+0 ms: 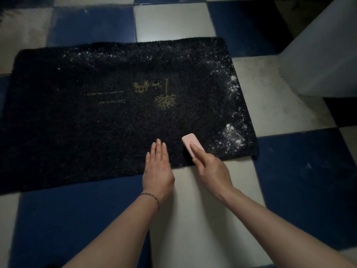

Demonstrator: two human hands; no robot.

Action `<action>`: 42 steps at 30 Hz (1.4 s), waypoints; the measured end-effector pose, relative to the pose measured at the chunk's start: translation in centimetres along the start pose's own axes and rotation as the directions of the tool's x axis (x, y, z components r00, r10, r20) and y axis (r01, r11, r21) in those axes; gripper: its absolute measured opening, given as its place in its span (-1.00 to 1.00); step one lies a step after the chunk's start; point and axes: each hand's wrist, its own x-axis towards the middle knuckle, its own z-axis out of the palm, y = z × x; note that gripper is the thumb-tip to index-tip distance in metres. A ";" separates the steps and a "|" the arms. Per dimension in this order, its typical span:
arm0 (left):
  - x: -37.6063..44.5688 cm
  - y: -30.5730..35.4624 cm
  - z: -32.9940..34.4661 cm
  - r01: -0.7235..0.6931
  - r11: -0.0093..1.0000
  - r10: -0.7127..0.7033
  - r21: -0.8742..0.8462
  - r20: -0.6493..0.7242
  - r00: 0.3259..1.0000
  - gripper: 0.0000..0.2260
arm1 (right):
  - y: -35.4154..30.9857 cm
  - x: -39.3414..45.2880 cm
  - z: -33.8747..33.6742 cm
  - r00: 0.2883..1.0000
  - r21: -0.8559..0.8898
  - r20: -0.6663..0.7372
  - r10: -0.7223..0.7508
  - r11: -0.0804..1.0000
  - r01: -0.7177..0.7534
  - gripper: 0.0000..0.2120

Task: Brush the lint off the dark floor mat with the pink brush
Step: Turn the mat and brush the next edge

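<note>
Brushing the near right part of the mat (96,122), with the brush (190,143) lying on the pile close to the near edge. Right hand (211,169) around the back half of the brush, fingers (197,149) curled over its top and clamped on it; thumb hidden. Left hand (157,167) flat on the mat just beside the brush, fingers straight and close together, holding nothing, only pressing the mat down against the floor (202,200).

Most lint (232,136) still white and thick to the right of the brush, in the near right corner, and running up along the right edge; thinner specks along the far edge. Middle of the mat, around the gold drawing (160,93), mostly dark already.

For a good stroke, probably best:
- Keep the brush flat, so that all bristles meet the pile, not only one edge.
- Push in short strokes in one direction, toward the right edge and off onto the floor, not back and forth, otherwise lint likely to go deeper in the pile.
- Keep the left palm pressing near the stroke, because a light mat on smooth tiles may slide or fold.
- Move the left hand along before working the far right edge.

Bristle side not visible, so cannot tell how much lint sits in it already.
</note>
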 end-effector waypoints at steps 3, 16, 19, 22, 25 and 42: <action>-0.1 -0.1 -0.4 -0.020 0.999 0.021 -0.029 0.031 0.999 -0.43 | -1.2 -1.3 1.7 0.994 -0.027 0.062 -0.085 0.996 0.087 -0.57; -0.1 -0.5 -0.3 -0.033 0.998 0.031 0.059 0.041 0.999 -0.44 | 3.8 -1.2 -0.9 0.999 -0.091 0.017 -0.042 0.995 0.044 -0.52; -0.2 -0.4 -0.2 -0.033 0.999 0.033 0.025 0.036 0.999 -0.44 | 2.8 -1.9 -0.6 0.998 -0.048 -0.001 -0.057 0.997 0.057 -0.55; -0.1 -0.4 -0.2 -0.048 0.998 0.049 -0.027 0.029 0.998 -0.44 | 0.2 -2.6 0.9 0.986 -0.046 0.063 -0.154 0.987 0.157 -0.56; -0.2 -0.3 -0.2 -0.034 0.996 0.035 -0.087 0.007 0.999 -0.41 | -1.5 -2.2 2.2 0.980 -0.020 0.106 -0.170 0.985 0.173 -0.57; -0.2 0.6 -0.3 0.026 0.998 -0.029 -0.065 -0.056 0.998 -0.45 | 2.3 -1.9 1.1 0.996 0.063 -0.054 -0.067 0.996 0.070 -0.56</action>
